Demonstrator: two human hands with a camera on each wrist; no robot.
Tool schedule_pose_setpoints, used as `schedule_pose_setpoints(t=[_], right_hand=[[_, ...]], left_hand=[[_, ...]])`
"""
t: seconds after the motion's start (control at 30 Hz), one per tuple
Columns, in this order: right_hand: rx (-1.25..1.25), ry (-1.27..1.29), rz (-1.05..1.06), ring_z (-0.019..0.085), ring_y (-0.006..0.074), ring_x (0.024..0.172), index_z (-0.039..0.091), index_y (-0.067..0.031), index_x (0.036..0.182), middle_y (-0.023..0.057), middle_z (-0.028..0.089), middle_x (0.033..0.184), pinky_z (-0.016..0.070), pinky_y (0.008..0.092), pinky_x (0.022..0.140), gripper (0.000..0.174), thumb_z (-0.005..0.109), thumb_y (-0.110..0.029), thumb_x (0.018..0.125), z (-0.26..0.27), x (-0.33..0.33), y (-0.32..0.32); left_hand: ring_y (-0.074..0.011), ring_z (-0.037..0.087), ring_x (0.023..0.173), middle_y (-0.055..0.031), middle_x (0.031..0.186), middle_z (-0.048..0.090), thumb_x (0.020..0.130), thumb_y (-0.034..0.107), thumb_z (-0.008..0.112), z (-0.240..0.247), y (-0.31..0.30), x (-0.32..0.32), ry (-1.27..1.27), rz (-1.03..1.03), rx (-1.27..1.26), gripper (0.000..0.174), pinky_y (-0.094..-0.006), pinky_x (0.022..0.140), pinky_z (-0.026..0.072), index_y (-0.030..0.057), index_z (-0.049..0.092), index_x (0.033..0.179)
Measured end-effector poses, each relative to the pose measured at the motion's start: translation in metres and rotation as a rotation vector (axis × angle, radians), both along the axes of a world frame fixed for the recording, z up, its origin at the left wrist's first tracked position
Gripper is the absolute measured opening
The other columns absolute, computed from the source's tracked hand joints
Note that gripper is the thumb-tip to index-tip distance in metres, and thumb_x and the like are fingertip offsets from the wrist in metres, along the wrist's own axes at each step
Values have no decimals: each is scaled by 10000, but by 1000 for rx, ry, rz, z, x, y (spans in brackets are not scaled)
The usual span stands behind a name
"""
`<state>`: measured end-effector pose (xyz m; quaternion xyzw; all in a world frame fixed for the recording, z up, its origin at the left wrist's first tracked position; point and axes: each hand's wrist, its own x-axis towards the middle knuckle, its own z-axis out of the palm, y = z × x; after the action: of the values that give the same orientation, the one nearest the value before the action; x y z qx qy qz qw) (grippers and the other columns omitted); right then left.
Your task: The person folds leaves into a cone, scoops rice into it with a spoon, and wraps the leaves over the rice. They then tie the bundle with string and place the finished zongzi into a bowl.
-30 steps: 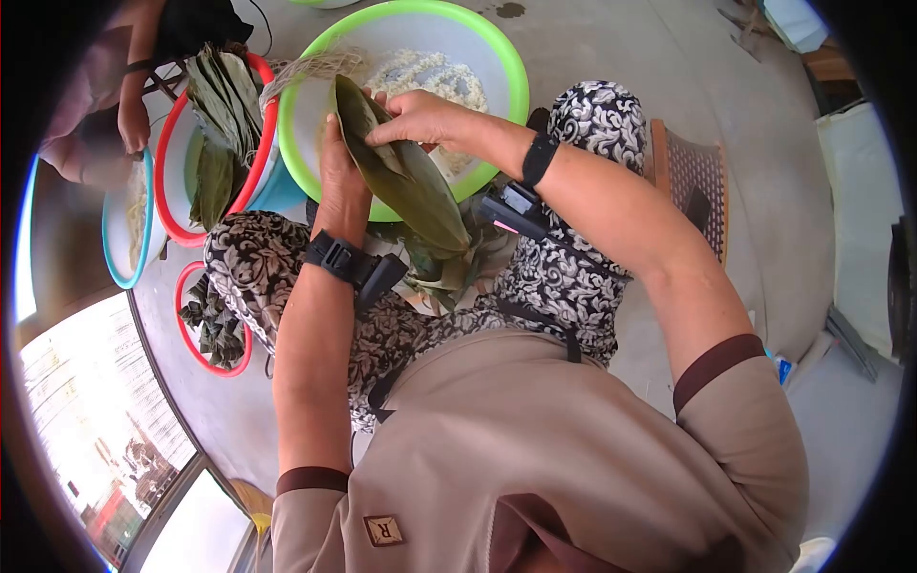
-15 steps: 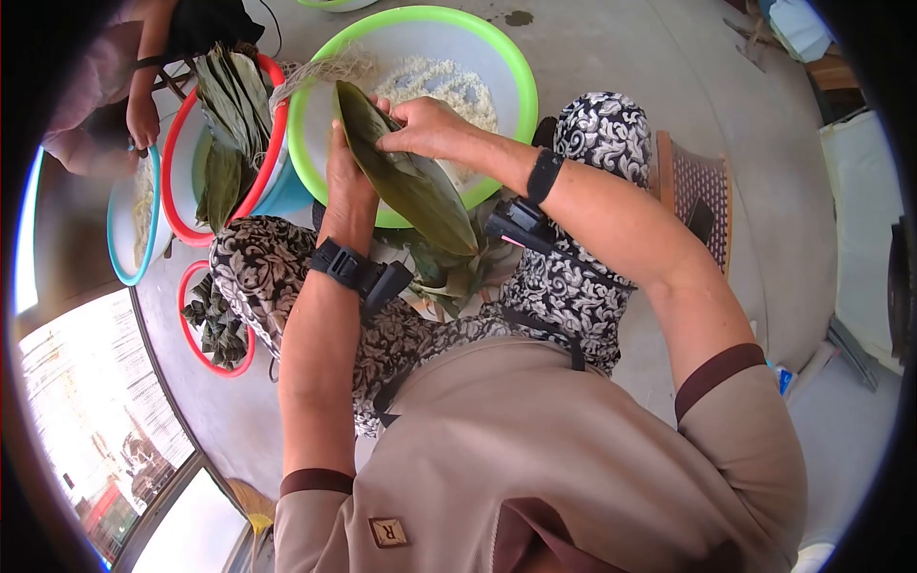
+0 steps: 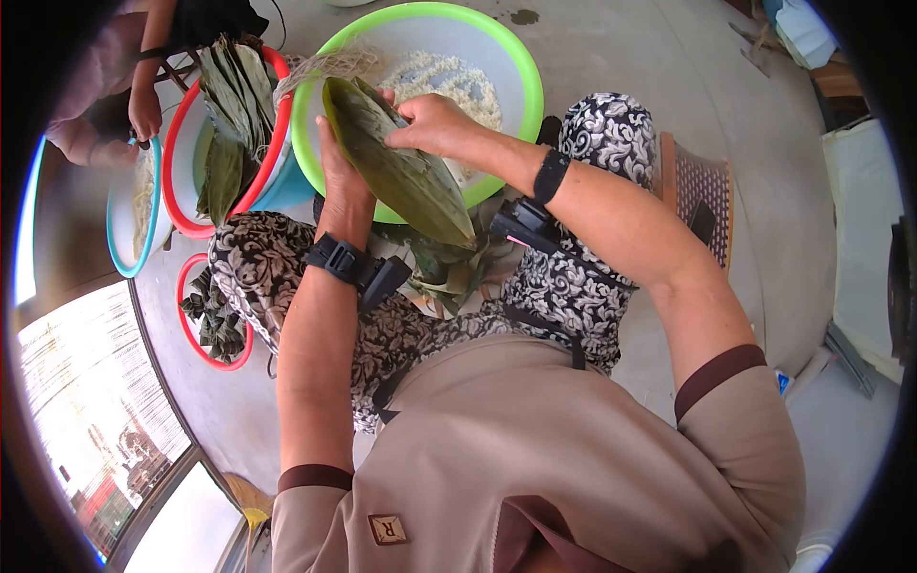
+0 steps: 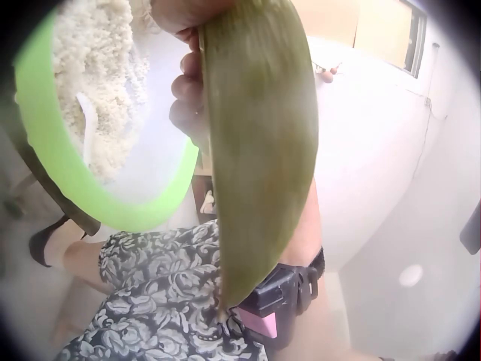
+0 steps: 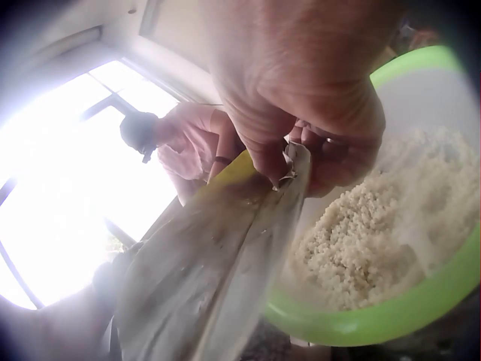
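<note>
Long green bamboo leaves (image 3: pixel 415 186), overlapped and slightly cupped, slant over the near rim of a green-rimmed basin (image 3: pixel 530 95) in the head view. My left hand (image 3: pixel 342 172) grips them from the left side, its fingers mostly hidden behind them. At the upper right edge my right hand (image 3: pixel 435 124) pinches a leaf between thumb and fingers. The right wrist view shows this pinch at the leaf's edge (image 5: pixel 289 177), with a few rice grains stuck there. White rice (image 5: pixel 376 233) lies in the basin just beyond.
Left of the basin stands a red-rimmed tub (image 3: pixel 167 162) with stacked leaves (image 3: pixel 239 95) and pale strings (image 3: pixel 330 65). A smaller red basin (image 3: pixel 181 306) holds dark wrapped bundles. Another person's hand (image 3: pixel 145 113) is at a blue-rimmed basin (image 3: pixel 113 239). More leaves (image 3: pixel 444 272) lie between the knees.
The leaves have opened out a little, showing more of their inner face. My right hand has shifted slightly right with the edge it pinches. The left hand keeps its hold.
</note>
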<state>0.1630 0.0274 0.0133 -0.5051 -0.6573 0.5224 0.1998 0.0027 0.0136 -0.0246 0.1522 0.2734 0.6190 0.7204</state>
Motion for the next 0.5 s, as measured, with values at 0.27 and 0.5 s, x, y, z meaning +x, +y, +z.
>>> schedule_pose_setpoints(t=[0.27, 0.5], right_hand=[[-251, 301, -93, 622, 116, 807, 670, 41, 979, 62, 673, 899, 491, 265, 723, 249, 705, -117, 790, -15, 1, 5], [-189, 236, -113, 612, 125, 770, 683, 32, 992, 62, 672, 883, 482, 282, 705, 262, 694, -126, 783, -10, 2, 4]], left_hand=[[-309, 564, 1105, -171, 1195, 578, 973, 525, 294, -3, 5, 4, 37, -137, -7, 622, -421, 965, 462, 21, 490, 1279], [-276, 576, 1082, -145, 1187, 590, 950, 601, 343, 23, -11, 12, 123, -9, -87, 670, -415, 961, 466, 35, 520, 1262]])
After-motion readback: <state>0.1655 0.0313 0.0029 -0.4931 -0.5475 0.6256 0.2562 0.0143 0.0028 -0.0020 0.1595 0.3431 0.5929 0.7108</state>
